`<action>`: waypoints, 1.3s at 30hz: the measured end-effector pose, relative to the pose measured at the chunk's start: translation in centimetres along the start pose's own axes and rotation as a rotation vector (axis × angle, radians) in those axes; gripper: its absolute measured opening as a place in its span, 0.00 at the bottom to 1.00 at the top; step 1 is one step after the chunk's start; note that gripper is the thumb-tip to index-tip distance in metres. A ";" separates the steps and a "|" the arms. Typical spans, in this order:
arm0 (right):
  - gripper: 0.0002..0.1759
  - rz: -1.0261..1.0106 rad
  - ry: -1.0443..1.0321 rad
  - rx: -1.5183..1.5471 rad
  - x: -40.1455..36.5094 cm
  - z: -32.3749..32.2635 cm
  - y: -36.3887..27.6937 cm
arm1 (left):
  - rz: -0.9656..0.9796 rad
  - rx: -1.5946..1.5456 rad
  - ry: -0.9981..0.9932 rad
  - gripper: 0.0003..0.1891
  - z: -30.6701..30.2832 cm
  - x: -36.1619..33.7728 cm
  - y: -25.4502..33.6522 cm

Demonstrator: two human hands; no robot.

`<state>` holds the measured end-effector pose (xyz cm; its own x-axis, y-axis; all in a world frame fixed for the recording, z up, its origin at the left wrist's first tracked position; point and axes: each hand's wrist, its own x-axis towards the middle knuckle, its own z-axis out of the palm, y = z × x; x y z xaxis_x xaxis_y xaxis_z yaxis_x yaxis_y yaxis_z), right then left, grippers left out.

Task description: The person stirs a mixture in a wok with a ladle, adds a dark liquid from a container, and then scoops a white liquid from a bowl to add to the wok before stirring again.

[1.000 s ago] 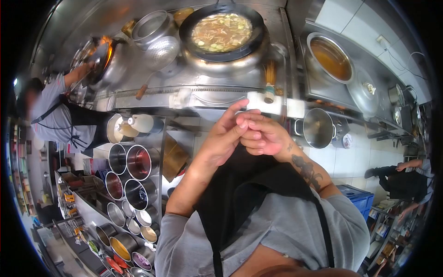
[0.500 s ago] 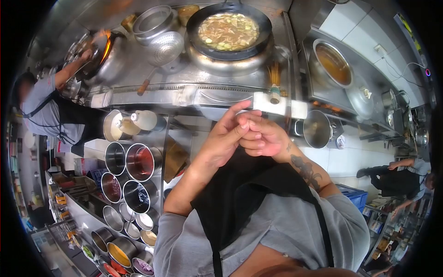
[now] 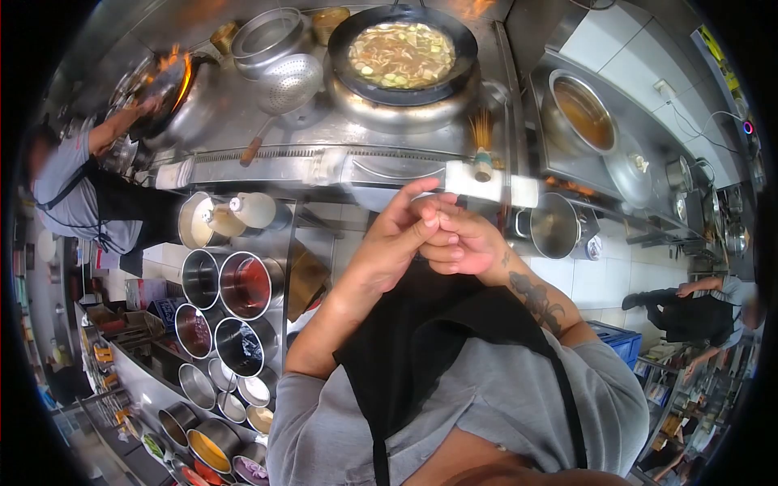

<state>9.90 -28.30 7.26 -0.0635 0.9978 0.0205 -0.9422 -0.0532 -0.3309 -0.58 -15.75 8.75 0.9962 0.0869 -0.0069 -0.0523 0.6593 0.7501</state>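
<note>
My left hand (image 3: pixel 393 243) and my right hand (image 3: pixel 466 245) meet in front of my black apron (image 3: pixel 429 340). Their fingers press against each other, with the right fingers curled and one left finger pointing out. No object shows between them, though the overlap hides part of the fingers. Beyond them, on the stove, a black wok (image 3: pixel 470 57) holds a brothy dish with pale slices. A bamboo brush (image 3: pixel 481 154) stands at the stove's front edge, beside a folded white cloth (image 3: pixel 462 180). A perforated skimmer (image 3: pixel 288 85) lies left of the wok.
Metal pots (image 3: pixel 247 283) with sauces and seasonings stand at left. A pan of brown liquid (image 3: pixel 582 112) and a deep pot (image 3: pixel 553 227) are at right. At far left a co-worker (image 3: pixel 89 194) handles a flaming wok (image 3: pixel 166 89); another person (image 3: pixel 705 312) is at far right.
My hands keep the same clasped pose. Flames by the co-worker's wok at left have changed shape, and that person's arm has shifted slightly. A flame shows behind my wok.
</note>
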 end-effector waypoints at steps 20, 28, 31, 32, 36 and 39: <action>0.12 -0.054 0.037 0.021 -1.4 -1.6 -0.1 | 0.101 0.168 0.159 0.26 0.9 0.6 -1.7; 0.09 -0.035 0.008 0.037 -1.5 -1.5 -0.1 | 0.021 0.075 0.129 0.26 1.3 0.3 -1.5; 0.08 -0.017 -0.009 0.063 -1.5 -1.5 0.0 | 0.005 0.092 0.119 0.26 1.1 0.2 -1.8; 0.08 -0.013 -0.018 0.067 -1.5 -1.6 0.0 | 0.006 0.094 0.118 0.26 1.2 0.2 -1.8; 0.07 -0.025 -0.024 0.054 -1.4 -1.6 0.3 | 0.001 0.084 0.136 0.25 1.4 0.1 -1.8; 0.07 -0.027 0.043 0.056 -1.6 -1.4 0.4 | 0.021 0.080 0.169 0.24 1.3 0.1 -2.0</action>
<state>10.13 -29.85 5.80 -0.0247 0.9996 -0.0127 -0.9605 -0.0273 -0.2770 -0.27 -18.03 8.10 0.9687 0.2287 -0.0963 -0.0607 0.5948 0.8015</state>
